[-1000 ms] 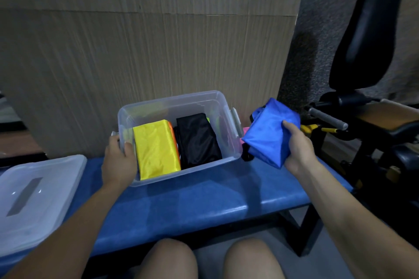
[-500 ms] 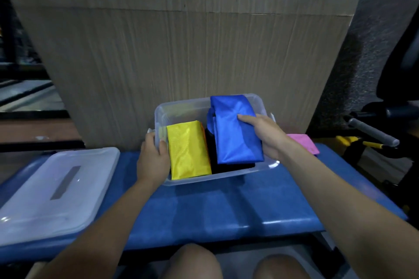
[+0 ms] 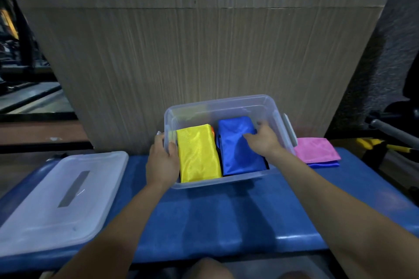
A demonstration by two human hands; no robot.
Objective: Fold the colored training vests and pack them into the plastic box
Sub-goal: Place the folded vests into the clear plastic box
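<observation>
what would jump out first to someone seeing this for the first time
The bright yellow vest and blue vest lie side by side in the clear box on the blue bench. The right hand presses on the blue vest while the left hand grips the box's left rim. The lid lies on the bench at left, and a pink cloth sits right of the box.

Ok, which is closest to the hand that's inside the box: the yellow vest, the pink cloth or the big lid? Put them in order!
From the right hand, which rests on the blue vest in the plastic box:
1. Yellow vest, just to its left in the box.
2. Pink cloth, on the bench to the right, outside the box.
3. Lid, far to the left on the bench.
</observation>
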